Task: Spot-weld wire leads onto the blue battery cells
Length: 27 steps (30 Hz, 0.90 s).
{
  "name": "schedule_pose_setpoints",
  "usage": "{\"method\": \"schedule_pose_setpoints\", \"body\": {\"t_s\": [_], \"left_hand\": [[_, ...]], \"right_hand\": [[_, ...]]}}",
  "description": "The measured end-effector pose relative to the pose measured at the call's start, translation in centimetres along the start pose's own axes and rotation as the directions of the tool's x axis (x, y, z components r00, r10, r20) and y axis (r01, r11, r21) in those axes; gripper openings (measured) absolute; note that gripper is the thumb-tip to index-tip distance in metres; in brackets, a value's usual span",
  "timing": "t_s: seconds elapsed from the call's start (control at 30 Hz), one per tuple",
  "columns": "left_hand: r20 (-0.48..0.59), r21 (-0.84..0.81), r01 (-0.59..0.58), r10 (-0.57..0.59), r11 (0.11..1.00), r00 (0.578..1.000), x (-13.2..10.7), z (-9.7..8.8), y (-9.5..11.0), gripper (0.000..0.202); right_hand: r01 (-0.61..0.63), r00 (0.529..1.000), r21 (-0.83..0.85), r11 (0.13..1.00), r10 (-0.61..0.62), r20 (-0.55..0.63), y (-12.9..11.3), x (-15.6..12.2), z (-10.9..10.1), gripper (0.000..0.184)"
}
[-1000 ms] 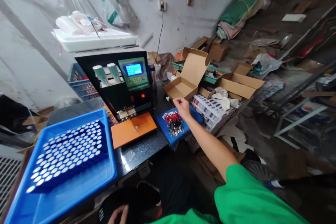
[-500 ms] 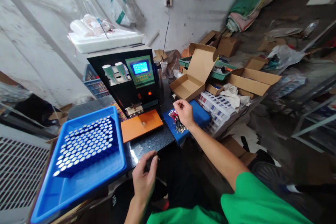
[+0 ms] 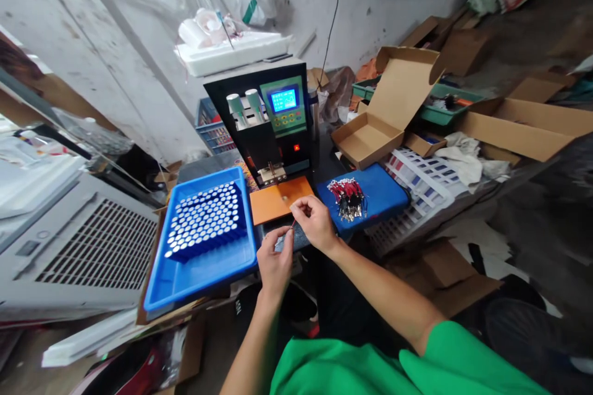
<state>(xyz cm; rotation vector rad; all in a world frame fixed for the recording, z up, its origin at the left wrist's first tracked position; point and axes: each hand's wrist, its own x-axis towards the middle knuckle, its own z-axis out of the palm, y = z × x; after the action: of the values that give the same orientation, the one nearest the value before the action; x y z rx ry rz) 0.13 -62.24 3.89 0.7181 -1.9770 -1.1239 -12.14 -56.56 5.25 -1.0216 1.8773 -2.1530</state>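
Note:
My left hand (image 3: 277, 260) and my right hand (image 3: 317, 223) meet in front of the orange board (image 3: 271, 205), each with thumb and forefinger pinched. A short, thin reddish wire (image 3: 293, 223) runs between their fingertips; its ends are hidden. Right of my hands, a bunch of red and black wires (image 3: 348, 199) with pale and metallic ends lies on a blue pad (image 3: 386, 191). Behind the board stands a black spot-welding machine (image 3: 259, 151) with a lit screen (image 3: 283, 100). To the left, rows of blue cylindrical battery cells (image 3: 204, 219) with white tops stand in a blue tray (image 3: 204, 281).
An open cardboard box (image 3: 377, 129) sits behind the pad, and a white plastic basket (image 3: 421, 179) is at its right. A white foam tray (image 3: 236, 52) rests on the machine. A large white grilled unit (image 3: 88, 247) stands at far left.
My right hand has left the wire bunch and come left to my left hand, with a thin wire now between them. The view has turned left.

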Motion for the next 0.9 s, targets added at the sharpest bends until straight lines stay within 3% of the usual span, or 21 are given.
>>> {"method": "schedule_pose_setpoints", "body": {"t_s": [0.17, 0.3, 0.37, 0.6, 0.67, 0.73, 0.83, 0.9], "left_hand": [[-0.006, -0.133, 0.136, -0.138, 0.982, 0.990, -0.3, -1.0, -0.1, 0.030], [0.008, -0.165, 0.157, -0.158, 0.974, 0.987, -0.3, -2.2, -0.1, 0.031], [0.019, -0.159, 0.170, -0.169, 0.972, 0.985, -0.4, -2.6, -0.1, 0.030], [0.070, -0.131, 0.215, -0.207, 0.968, 0.976, -2.3, -3.3, -0.5, 0.029], [0.057, -0.104, 0.189, -0.184, 0.976, 0.981, -3.0, -4.2, -1.0, 0.028], [0.008, -0.011, 0.093, -0.093, 0.996, 0.996, -3.3, -6.2, -1.7, 0.028], [-0.019, 0.261, -0.139, 0.149, 0.955, 0.989, -2.5, -11.3, -3.3, 0.028], [0.047, 0.466, -0.253, 0.262, 0.848, 0.964, -1.0, -15.3, -4.5, 0.036]], "right_hand": [[-0.195, 0.977, 0.229, 0.954, 0.169, 0.128, 0.9, -1.0, 0.6, 0.028], [-0.352, 0.894, 0.275, 0.895, 0.233, 0.384, 1.3, -2.0, 0.8, 0.031], [-0.360, 0.867, 0.239, 0.902, 0.229, 0.443, 1.1, -2.6, 0.9, 0.025], [-0.306, 0.868, 0.134, 0.943, 0.219, 0.446, 1.1, -4.0, 0.8, 0.020], [-0.271, 0.877, 0.091, 0.958, 0.207, 0.433, 1.3, -4.3, 0.3, 0.020], [-0.177, 0.906, 0.028, 0.984, 0.152, 0.395, 1.4, -4.5, -0.2, 0.019], [0.082, 0.934, -0.061, 0.995, -0.056, 0.352, 1.1, -4.4, -0.2, 0.015], [0.273, 0.907, -0.084, 0.958, -0.227, 0.355, 0.4, -4.1, 0.9, 0.013]]}}
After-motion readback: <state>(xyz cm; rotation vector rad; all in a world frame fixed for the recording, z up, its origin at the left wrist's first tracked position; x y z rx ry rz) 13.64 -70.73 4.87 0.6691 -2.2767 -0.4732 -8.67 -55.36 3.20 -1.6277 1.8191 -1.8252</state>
